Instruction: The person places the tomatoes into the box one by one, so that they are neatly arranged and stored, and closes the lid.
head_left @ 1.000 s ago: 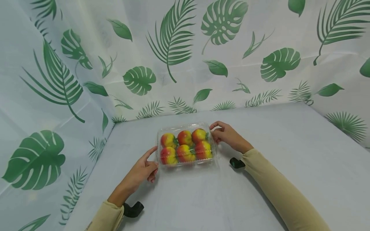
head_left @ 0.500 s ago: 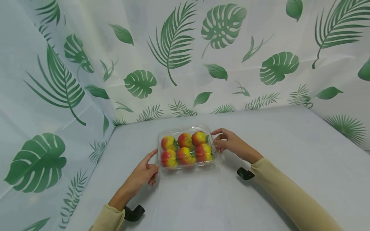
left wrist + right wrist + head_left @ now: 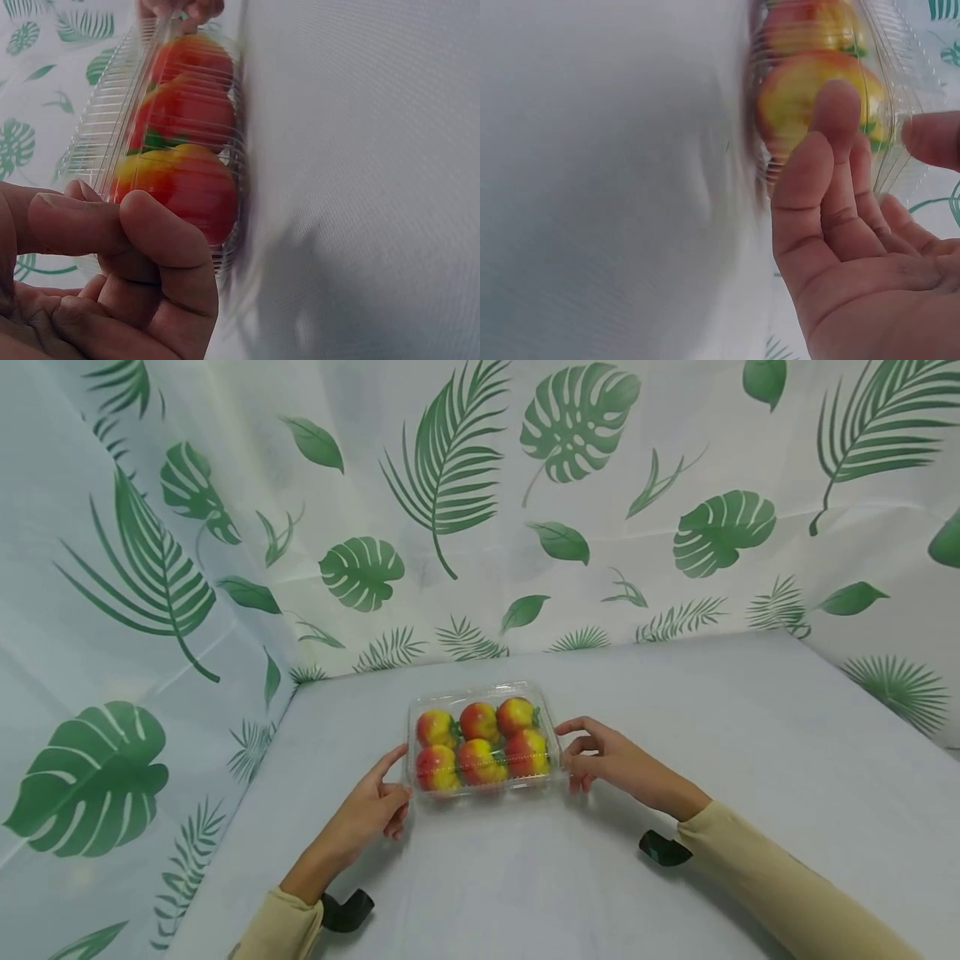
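A clear plastic clamshell box (image 3: pixel 463 697) lies on the table in the head view, its lid down. Inside sit several red-and-yellow fruits (image 3: pixel 480 762) with green leaves, in two rows. My left hand (image 3: pixel 367 814) is at the box's left side, index finger stretched to its edge, other fingers bent. In the left wrist view, bent fingers (image 3: pixel 169 255) overlap the ribbed box wall (image 3: pixel 97 120). At the near right corner, my right hand (image 3: pixel 618 768) has its fingers loosely bent and spread. The right wrist view shows fingertips (image 3: pixel 836 112) by the box; exact contact is unclear.
The table (image 3: pixel 712 718) has a pale grey cover. White cloth walls with green leaf prints (image 3: pixel 442 460) stand behind it and at both sides. Dark curved pieces (image 3: pixel 348 910) show below both wrists, beside beige sleeves (image 3: pixel 780 868).
My right hand has slid toward me along the box's right side, from the far corner to the near corner, its fingers spreading a little. The left hand and the box stay about where they were.
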`<state>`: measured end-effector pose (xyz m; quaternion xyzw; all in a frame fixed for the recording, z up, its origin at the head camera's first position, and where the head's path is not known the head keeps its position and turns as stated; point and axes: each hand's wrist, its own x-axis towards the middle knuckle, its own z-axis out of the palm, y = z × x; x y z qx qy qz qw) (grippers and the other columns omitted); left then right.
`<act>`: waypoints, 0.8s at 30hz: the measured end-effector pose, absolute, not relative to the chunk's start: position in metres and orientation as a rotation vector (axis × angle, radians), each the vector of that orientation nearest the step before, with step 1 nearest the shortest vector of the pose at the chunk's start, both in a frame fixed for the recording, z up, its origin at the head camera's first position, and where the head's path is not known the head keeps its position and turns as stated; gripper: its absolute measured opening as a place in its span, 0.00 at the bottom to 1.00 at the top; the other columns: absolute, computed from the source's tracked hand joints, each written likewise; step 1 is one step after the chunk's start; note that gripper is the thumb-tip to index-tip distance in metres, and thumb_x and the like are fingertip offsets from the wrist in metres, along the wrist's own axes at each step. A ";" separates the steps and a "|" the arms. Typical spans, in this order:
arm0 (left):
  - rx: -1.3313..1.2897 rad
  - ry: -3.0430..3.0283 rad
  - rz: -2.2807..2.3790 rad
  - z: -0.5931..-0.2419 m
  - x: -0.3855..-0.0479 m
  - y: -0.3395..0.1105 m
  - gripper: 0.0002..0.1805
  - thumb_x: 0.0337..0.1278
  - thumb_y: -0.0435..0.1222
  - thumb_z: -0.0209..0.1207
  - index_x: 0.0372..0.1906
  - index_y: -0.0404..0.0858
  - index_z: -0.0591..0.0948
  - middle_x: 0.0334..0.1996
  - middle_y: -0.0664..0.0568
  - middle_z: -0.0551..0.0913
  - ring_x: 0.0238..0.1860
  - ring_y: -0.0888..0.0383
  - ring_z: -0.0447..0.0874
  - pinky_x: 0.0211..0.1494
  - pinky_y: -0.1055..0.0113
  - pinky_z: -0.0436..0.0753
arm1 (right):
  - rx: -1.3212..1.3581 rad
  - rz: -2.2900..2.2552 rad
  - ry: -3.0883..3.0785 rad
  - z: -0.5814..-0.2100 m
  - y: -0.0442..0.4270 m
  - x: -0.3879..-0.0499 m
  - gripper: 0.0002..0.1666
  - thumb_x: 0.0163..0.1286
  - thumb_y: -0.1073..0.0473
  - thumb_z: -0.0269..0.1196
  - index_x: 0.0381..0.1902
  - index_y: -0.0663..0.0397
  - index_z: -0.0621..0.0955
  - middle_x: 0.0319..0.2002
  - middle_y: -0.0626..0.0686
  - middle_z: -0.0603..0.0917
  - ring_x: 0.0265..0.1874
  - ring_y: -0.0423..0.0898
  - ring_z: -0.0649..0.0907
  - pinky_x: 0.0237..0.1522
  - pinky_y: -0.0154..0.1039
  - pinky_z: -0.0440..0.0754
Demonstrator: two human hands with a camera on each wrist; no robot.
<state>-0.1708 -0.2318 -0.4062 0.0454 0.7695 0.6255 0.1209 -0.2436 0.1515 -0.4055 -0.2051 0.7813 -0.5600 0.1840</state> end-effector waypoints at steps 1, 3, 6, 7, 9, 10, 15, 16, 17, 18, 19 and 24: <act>0.133 2.250 1.827 -0.406 -0.171 -0.232 0.39 0.79 0.26 0.50 0.87 0.38 0.50 0.23 0.51 0.74 0.20 0.58 0.66 0.28 0.66 0.78 | -0.576 -1.574 2.195 -0.406 0.152 -0.242 0.31 0.81 0.61 0.60 0.75 0.64 0.66 0.45 0.68 0.83 0.34 0.59 0.87 0.43 0.44 0.87; 0.132 2.254 1.825 -0.406 -0.171 -0.232 0.39 0.79 0.26 0.50 0.87 0.38 0.51 0.23 0.51 0.74 0.20 0.58 0.66 0.28 0.66 0.79 | -0.571 -1.567 2.179 -0.406 0.152 -0.239 0.33 0.80 0.61 0.60 0.77 0.63 0.64 0.42 0.68 0.83 0.33 0.59 0.86 0.42 0.44 0.87; 0.127 2.257 1.824 -0.407 -0.171 -0.231 0.39 0.79 0.26 0.50 0.87 0.38 0.51 0.23 0.51 0.74 0.20 0.58 0.66 0.28 0.66 0.79 | -0.559 -1.575 2.130 -0.407 0.153 -0.236 0.35 0.79 0.62 0.59 0.79 0.61 0.60 0.38 0.67 0.83 0.31 0.58 0.84 0.41 0.44 0.88; 0.123 2.259 1.823 -0.407 -0.171 -0.231 0.39 0.79 0.26 0.50 0.87 0.38 0.51 0.23 0.50 0.74 0.20 0.58 0.66 0.28 0.66 0.79 | -0.557 -1.578 2.111 -0.408 0.153 -0.235 0.36 0.79 0.63 0.58 0.79 0.60 0.59 0.36 0.67 0.83 0.30 0.57 0.84 0.42 0.45 0.88; 0.118 2.259 1.823 -0.407 -0.171 -0.231 0.39 0.79 0.26 0.50 0.87 0.39 0.51 0.23 0.50 0.74 0.20 0.58 0.66 0.28 0.66 0.79 | -0.554 -1.587 2.080 -0.408 0.153 -0.233 0.36 0.80 0.63 0.58 0.80 0.58 0.58 0.33 0.65 0.83 0.28 0.56 0.84 0.43 0.45 0.88; 0.115 2.259 1.823 -0.407 -0.171 -0.231 0.39 0.79 0.26 0.50 0.87 0.39 0.51 0.23 0.50 0.74 0.20 0.58 0.66 0.28 0.66 0.79 | -0.556 -1.592 2.068 -0.409 0.153 -0.233 0.36 0.80 0.64 0.57 0.80 0.58 0.57 0.32 0.64 0.83 0.27 0.56 0.83 0.43 0.45 0.88; 0.105 2.255 1.830 -0.406 -0.171 -0.231 0.39 0.79 0.26 0.50 0.87 0.39 0.51 0.24 0.50 0.74 0.20 0.58 0.66 0.28 0.65 0.78 | -0.549 -1.646 2.020 -0.409 0.150 -0.229 0.37 0.81 0.65 0.56 0.80 0.61 0.54 0.30 0.61 0.81 0.24 0.53 0.82 0.39 0.44 0.88; 0.105 2.254 1.831 -0.406 -0.171 -0.231 0.39 0.79 0.26 0.50 0.87 0.39 0.51 0.24 0.50 0.74 0.20 0.58 0.66 0.28 0.66 0.78 | -0.541 -1.665 2.003 -0.409 0.149 -0.229 0.37 0.81 0.66 0.56 0.80 0.61 0.54 0.30 0.60 0.80 0.24 0.53 0.81 0.37 0.44 0.88; 0.106 2.253 1.831 -0.406 -0.171 -0.231 0.39 0.79 0.26 0.50 0.87 0.38 0.51 0.24 0.50 0.74 0.20 0.58 0.66 0.28 0.66 0.79 | -0.525 -1.687 1.982 -0.410 0.149 -0.229 0.37 0.81 0.66 0.55 0.80 0.61 0.54 0.30 0.60 0.80 0.23 0.52 0.81 0.36 0.43 0.88; 0.109 2.250 1.832 -0.406 -0.171 -0.231 0.39 0.79 0.25 0.50 0.87 0.38 0.51 0.24 0.50 0.74 0.20 0.58 0.66 0.28 0.66 0.79 | -0.508 -1.709 1.959 -0.410 0.148 -0.229 0.37 0.81 0.67 0.55 0.80 0.61 0.53 0.30 0.59 0.80 0.23 0.51 0.80 0.34 0.42 0.87; 0.111 2.248 1.830 -0.406 -0.171 -0.231 0.39 0.79 0.26 0.50 0.87 0.38 0.51 0.24 0.50 0.74 0.20 0.58 0.66 0.28 0.66 0.79 | -0.491 -1.731 1.935 -0.411 0.147 -0.229 0.37 0.80 0.67 0.55 0.80 0.60 0.53 0.30 0.58 0.80 0.23 0.50 0.80 0.32 0.40 0.86; 0.116 2.235 1.831 -0.407 -0.172 -0.232 0.39 0.79 0.26 0.49 0.87 0.38 0.50 0.24 0.50 0.73 0.20 0.58 0.66 0.28 0.66 0.79 | -0.447 -1.845 1.805 -0.417 0.146 -0.229 0.38 0.80 0.69 0.55 0.80 0.59 0.52 0.30 0.55 0.79 0.22 0.45 0.78 0.29 0.36 0.83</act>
